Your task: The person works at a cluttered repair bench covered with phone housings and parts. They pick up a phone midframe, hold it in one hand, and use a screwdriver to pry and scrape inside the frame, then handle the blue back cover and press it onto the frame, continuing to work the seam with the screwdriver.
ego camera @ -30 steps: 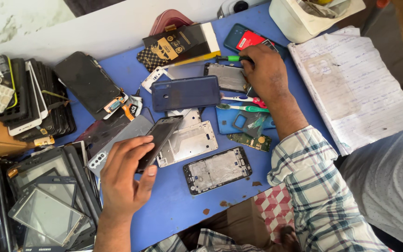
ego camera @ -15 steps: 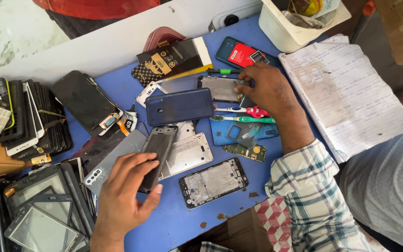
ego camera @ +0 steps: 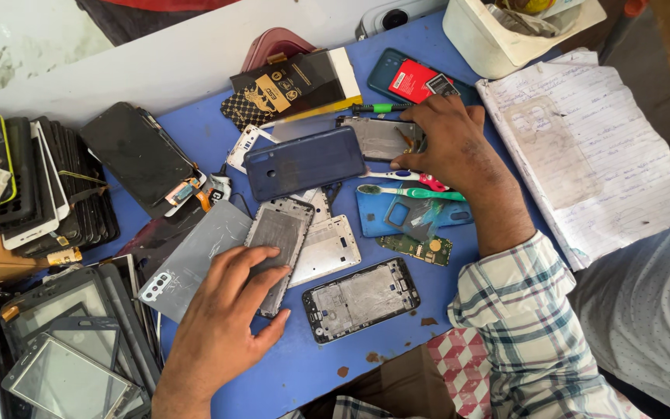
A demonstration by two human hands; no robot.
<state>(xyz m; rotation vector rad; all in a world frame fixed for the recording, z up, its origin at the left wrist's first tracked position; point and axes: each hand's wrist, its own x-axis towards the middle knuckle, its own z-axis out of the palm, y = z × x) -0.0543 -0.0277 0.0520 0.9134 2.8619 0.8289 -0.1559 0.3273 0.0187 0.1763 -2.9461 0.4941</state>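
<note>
My left hand (ego camera: 222,322) lies on a grey phone frame (ego camera: 279,233) on the blue table (ego camera: 304,365), fingers curled around its lower end. My right hand (ego camera: 447,143) rests further back, its fingertips on a silver phone frame (ego camera: 381,138) next to a dark blue phone back cover (ego camera: 304,161). A toothbrush (ego camera: 409,192) and a light blue phone cover (ego camera: 405,213) lie just under my right wrist. A small green circuit board (ego camera: 414,248) sits beside my right forearm.
A black phone frame (ego camera: 360,299) lies near the front edge. Stacks of phone screens (ego camera: 48,186) and glass panels (ego camera: 63,365) fill the left. A lined notebook (ego camera: 599,163) lies at the right, a white tub (ego camera: 505,39) behind it. A black screen (ego camera: 137,155) lies left of centre.
My left hand has lowered the grey phone frame flat onto the table. My right hand has drawn back from the far red-labelled phone to the silver frame.
</note>
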